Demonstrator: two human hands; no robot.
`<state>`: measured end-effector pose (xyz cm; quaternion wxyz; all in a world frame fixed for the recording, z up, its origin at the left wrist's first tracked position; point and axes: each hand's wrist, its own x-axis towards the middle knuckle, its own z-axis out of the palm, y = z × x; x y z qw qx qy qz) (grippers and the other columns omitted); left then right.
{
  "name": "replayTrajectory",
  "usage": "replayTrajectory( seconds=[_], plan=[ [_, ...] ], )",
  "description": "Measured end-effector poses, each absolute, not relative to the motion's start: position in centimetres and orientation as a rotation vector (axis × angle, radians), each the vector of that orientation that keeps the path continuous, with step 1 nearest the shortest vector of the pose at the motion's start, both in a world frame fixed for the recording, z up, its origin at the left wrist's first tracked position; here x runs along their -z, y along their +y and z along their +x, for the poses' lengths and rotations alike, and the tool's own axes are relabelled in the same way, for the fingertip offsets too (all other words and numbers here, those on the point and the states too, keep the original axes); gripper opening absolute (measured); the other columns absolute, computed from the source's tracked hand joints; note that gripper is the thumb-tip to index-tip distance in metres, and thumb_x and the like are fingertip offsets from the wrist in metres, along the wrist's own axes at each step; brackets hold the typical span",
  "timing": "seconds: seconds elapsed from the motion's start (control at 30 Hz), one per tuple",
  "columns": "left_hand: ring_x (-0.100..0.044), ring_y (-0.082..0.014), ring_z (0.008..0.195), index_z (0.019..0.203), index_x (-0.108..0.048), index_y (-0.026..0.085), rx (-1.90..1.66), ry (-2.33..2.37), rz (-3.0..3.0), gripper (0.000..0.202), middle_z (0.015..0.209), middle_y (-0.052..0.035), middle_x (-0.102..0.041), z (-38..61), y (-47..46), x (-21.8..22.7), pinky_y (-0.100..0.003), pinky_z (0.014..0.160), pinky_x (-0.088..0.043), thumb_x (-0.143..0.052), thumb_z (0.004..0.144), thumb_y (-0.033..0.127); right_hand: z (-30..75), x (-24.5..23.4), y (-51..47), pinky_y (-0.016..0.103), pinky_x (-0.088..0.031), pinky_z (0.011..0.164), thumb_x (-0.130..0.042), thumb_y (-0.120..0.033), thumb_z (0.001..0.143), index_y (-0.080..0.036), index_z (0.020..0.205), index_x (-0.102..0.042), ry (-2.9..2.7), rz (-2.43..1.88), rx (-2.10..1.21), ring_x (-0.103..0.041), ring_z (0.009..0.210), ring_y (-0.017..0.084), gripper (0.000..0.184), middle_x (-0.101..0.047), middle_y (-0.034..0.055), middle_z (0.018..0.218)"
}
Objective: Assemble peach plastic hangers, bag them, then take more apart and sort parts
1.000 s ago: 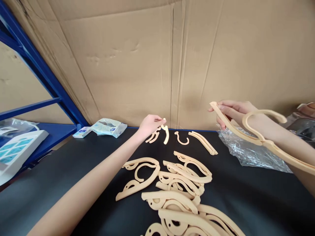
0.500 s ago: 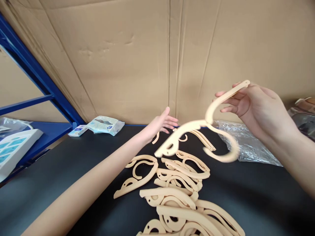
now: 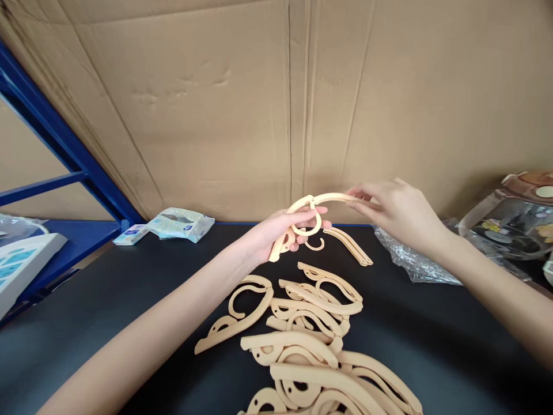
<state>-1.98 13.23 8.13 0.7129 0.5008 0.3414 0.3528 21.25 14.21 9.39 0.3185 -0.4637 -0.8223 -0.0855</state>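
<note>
A beige folding hanger (image 3: 301, 203) is held up between both hands above the back of the black table. My left hand (image 3: 276, 230) is closed around its left arm, with the curved hook lying across the fingers. At the other end, my right hand (image 3: 389, 207) pinches the tip of the right arm. Under and beyond my left hand lie loose hanger parts: a small hook (image 3: 317, 246) and some curved arms (image 3: 351, 246). Closer to me, several folded hangers (image 3: 306, 346) are heaped, and a single folded hanger (image 3: 242, 320) lies to their left.
Cardboard (image 3: 194, 115) stands behind the black tabletop (image 3: 108, 300). Blue shelf framing (image 3: 82, 173) is at left, near a wipes packet (image 3: 181, 223) and a small box (image 3: 131, 235). Clear plastic wrap (image 3: 415, 259) and a transparent bag (image 3: 505, 225) lie at right.
My right hand has brought the hanger left and down to my left hand. My left hand, open before, now grips one arm. The hanger's hook has swung over to the left.
</note>
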Motion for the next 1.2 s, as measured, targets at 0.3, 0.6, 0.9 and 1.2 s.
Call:
replayTrajectory(
  seconds=[0.3, 0.6, 0.9, 1.2],
  plan=[
    [-0.063, -0.0109, 0.06, 0.107, -0.067, 0.021, -0.595, 0.683, 1.216, 0.02, 0.088, -0.0042, -0.066, -1.6, 12.8, -7.7, -0.016, 0.041, -0.05, -0.055, 0.093, 0.03, 19.7, -8.0, 12.6, 0.027, -0.018, 0.045, -0.032, -0.031, 0.1, -0.02, 0.095, -0.058, -2.39, -1.291, 0.919, -0.056, 0.049, 0.017, 0.029, -0.065, 0.0043, 0.066],
    [-0.044, -0.0047, 0.045, 0.085, -0.06, 0.015, -0.434, 0.554, 1.002, 0.028, 0.078, -0.002, -0.053, -1.3, 12.3, -8.4, -0.013, 0.031, -0.029, -0.048, 0.093, 0.038, 19.2, -7.0, 12.6, 0.029, -0.023, 0.046, -0.039, -0.003, 0.084, -0.013, 0.118, -0.05, -2.491, -1.157, 0.832, -0.06, 0.06, 0.018, 0.037, -0.068, 0.0087, 0.089],
    [-0.043, -0.0073, 0.051, 0.082, -0.054, 0.018, -0.36, 1.028, 1.404, 0.039, 0.08, -0.0001, -0.052, -0.9, 10.7, -8.0, -0.016, 0.037, -0.032, -0.058, 0.085, 0.056, 20.5, -7.3, 15.4, 0.023, -0.04, 0.057, -0.022, -0.031, 0.102, -0.021, 0.096, -0.057, -2.557, -1.393, -0.099, -0.058, 0.051, 0.012, 0.037, -0.065, -0.0023, 0.07],
    [-0.039, -0.0056, 0.046, 0.076, -0.045, 0.018, -0.734, 1.082, 1.066, 0.052, 0.074, 0.0013, -0.049, -0.8, 12.6, -6.9, -0.014, 0.034, -0.02, -0.049, 0.082, 0.07, 21.8, -2.9, 18.5, 0.035, -0.048, 0.072, -0.034, -0.033, 0.101, -0.013, 0.105, -0.061, -2.344, -1.941, 0.082, -0.066, 0.078, 0.02, 0.033, -0.069, 0.0085, 0.088]
  ],
)
